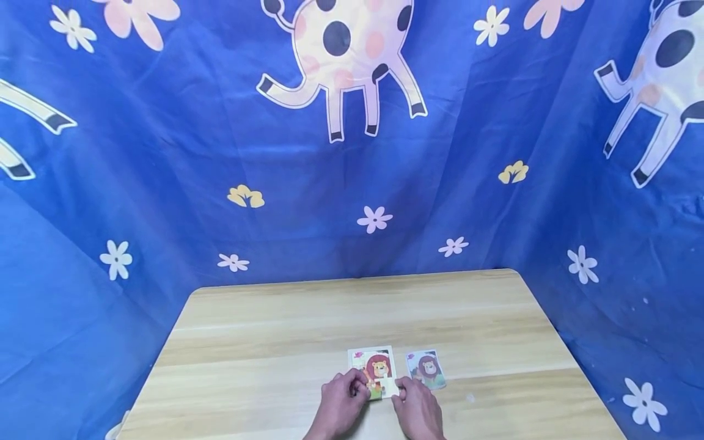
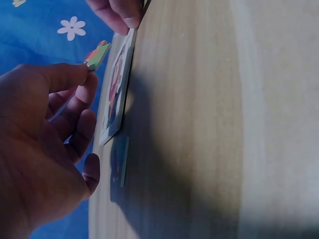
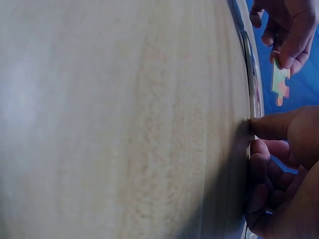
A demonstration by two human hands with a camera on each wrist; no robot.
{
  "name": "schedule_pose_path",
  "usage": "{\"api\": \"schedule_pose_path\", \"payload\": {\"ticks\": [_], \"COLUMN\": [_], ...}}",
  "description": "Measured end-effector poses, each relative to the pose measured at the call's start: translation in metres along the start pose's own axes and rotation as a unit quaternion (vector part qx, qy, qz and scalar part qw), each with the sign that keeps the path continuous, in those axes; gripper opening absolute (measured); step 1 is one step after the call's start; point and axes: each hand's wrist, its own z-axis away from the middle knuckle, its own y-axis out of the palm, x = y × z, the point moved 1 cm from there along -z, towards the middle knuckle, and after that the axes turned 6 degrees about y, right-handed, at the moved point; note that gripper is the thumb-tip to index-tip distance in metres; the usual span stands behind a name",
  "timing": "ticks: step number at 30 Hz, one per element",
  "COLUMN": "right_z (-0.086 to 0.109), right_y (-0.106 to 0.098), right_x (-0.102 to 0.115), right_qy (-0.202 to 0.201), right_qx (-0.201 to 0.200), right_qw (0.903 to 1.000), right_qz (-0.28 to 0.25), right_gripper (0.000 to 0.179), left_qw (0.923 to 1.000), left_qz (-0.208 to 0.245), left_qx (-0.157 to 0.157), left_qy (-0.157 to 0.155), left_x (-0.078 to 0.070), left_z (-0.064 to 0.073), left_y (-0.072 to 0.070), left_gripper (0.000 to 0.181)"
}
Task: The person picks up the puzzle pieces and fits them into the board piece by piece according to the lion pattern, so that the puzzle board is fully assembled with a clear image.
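Observation:
My left hand [image 1: 343, 401] pinches a green and orange jigsaw piece [image 2: 97, 56] between thumb and fingertips, raised over the lower part of a puzzle tray. This white-rimmed puzzle tray [image 1: 390, 388] carries a lion picture, with a bare white patch at its lower right. At its right edge, my right hand [image 1: 418, 406] holds the rim between thumb and fingers, the other fingers curled in. Another flat coloured piece [image 2: 118, 162] lies on the table left of the tray, seen in the left wrist view; the left hand hides it in the head view.
A small lion picture card [image 1: 426, 370] lies just right of the tray, beside the right hand. Both lie near the front of a light wooden table [image 1: 264, 342]. Blue cloth [image 1: 352, 177] printed with flowers and spotted animals hangs behind and along the sides.

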Motion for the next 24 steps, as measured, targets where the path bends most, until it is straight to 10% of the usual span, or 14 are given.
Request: {"api": "schedule_pose_path", "payload": {"ticks": [24], "right_z": [-0.007], "right_y": [0.003], "right_x": [-0.011], "right_qy": [-0.046], "right_qx": [0.021], "right_qw": [0.9985], "right_qz": [-0.020], "right_gripper": [0.029], "left_qw": [0.9988], "left_qz": [0.022], "left_qx": [0.002], "left_qy": [0.044], "left_x": [0.010], "left_z": [0.002], "left_y": [0.012], "left_gripper": [0.014]}}
